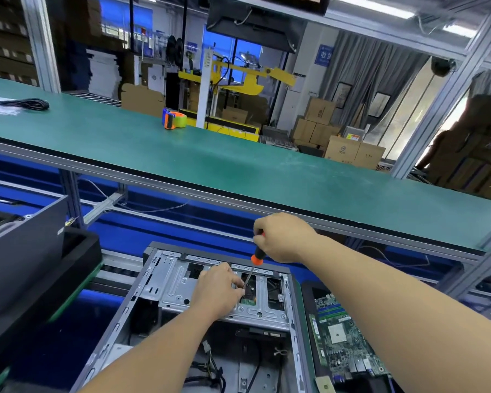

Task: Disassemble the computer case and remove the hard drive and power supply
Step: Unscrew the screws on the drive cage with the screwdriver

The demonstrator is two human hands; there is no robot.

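Note:
An open computer case (153,282) lies on its side in front of me, its silver drive cage (176,282) at the far end. My right hand (284,236) grips the orange and black handle of a screwdriver (257,258), whose shaft slants down into a slot of the cage. My left hand (220,290) rests on the cage, its fingertips pinching at the screwdriver's tip. A green circuit board edge (247,301) shows through the slot. Loose cables (210,364) lie in the case's bottom.
A motherboard (343,338) lies in a dark tray right of the case. A black case panel (26,251) and foam tray stand at the left. A green shelf (238,165) above carries a tape dispenser (174,118) and a black cable (26,104).

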